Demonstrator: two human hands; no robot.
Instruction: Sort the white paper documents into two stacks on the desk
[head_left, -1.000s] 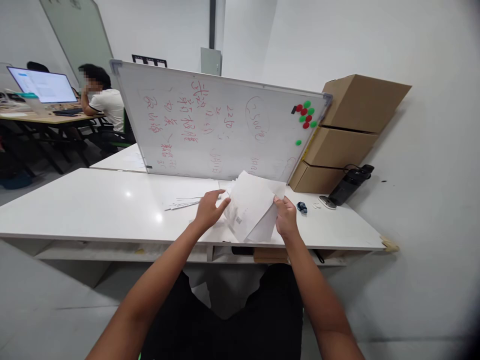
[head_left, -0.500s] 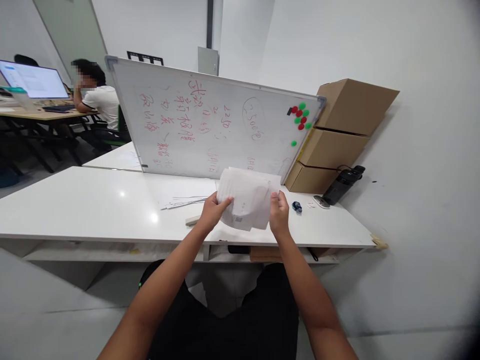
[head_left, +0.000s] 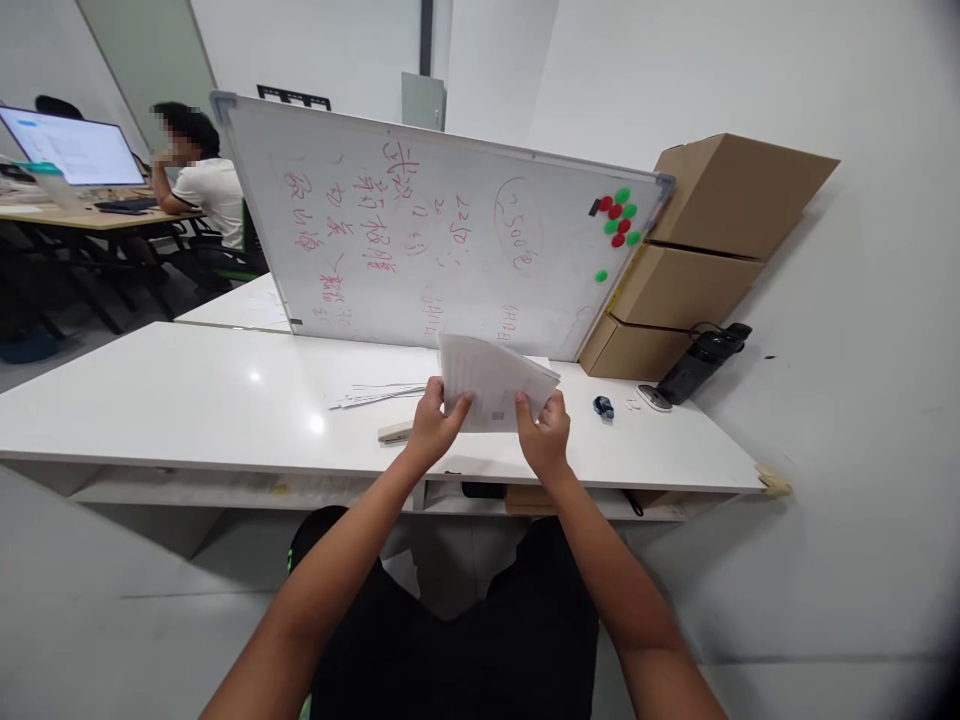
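Both my hands hold a stack of white paper sheets just above the white table. My left hand pinches the stack's left lower edge, fingers closed on it. My right hand grips the lower right edge, fingers curled around the sheets. The sheets are gathered together and tilted up. More loose white sheets lie on the table to the left, and a small pale flat object lies beside my left hand.
A whiteboard with red writing and red and green magnets leans behind the papers. Stacked cardboard boxes stand at the right wall, with a black device and a small blue clip. A person sits at a far-left desk with a monitor.
The fanned-out sheets have been gathered into a tighter stack. My hands have moved closer together, and my left hand went from resting near the sheets to gripping them.
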